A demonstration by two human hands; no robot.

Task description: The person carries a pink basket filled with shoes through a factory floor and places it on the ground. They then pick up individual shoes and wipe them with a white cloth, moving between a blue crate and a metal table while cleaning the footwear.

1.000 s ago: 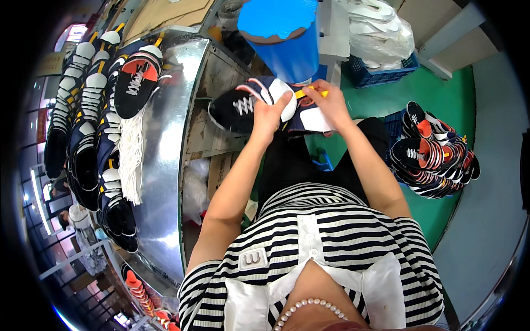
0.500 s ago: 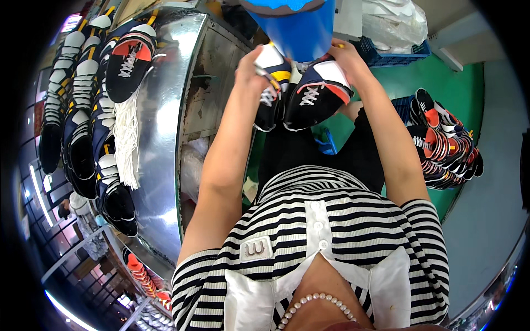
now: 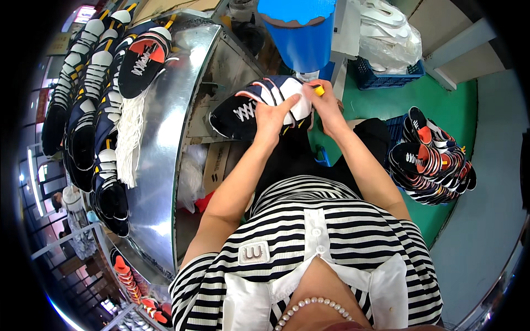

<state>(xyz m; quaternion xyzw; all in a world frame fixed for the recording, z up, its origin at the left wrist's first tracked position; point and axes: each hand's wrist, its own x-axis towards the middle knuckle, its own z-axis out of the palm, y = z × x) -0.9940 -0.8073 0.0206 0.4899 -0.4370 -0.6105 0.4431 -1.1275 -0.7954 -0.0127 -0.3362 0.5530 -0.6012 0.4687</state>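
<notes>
I hold a dark navy sneaker with white laces and a white heel over my lap, beside the edge of the steel worktop. My left hand grips its heel end, fingers closed on it. My right hand pinches a small yellow tool against the shoe. A blue drum stands just beyond; more sneakers pile on the green floor to my right.
</notes>
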